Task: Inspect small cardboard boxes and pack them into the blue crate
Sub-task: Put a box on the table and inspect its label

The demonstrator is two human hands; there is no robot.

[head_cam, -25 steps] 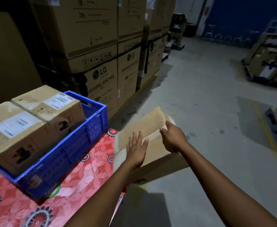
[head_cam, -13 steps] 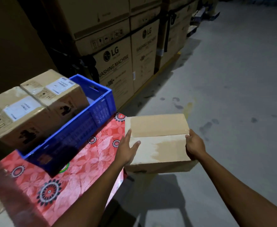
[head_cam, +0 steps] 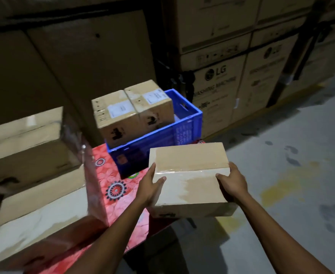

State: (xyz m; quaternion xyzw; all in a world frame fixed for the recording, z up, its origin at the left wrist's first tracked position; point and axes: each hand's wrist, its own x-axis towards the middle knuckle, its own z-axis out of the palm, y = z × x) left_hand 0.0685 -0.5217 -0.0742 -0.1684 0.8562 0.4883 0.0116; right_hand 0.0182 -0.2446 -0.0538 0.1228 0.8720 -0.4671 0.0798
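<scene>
Behind the table, cartons: tall stacks of large brown cardboard cartons fill the background. One face reads "LG" with a blurred "WASHING MACHINE" below it; the other print is too smeared to read.
Floor: grey concrete floor on the right, with dark scuffs and a yellow stain.
Table: table under a red cloth printed with flowers and black-and-white roundels.
Left stack: two plain brown cardboard boxes at the left edge, one upon the other.
Crate: blue plastic crate with slotted walls at the table's far end. The sticker on its near wall is unreadable.
Packed boxes: two small brown cardboard boxes stand touching, side by side, in the crate's left part and rise above its rim. Each has a white label on top, its writing too small to read, and black marks on the front.
Held box: taped brown cardboard box, level, just in front of the crate's near right corner. Clear tape runs along its top seam.
Left hand: left hand grips the box's left side, thumb on top.
Right hand: right hand grips the right side.
Change: half a second ago the crate sat left of view, with red cloth between it and the held box. Now the crate is central, the box's far edge overlaps it, and the left stack has come into view. Both hands hold as before.
</scene>
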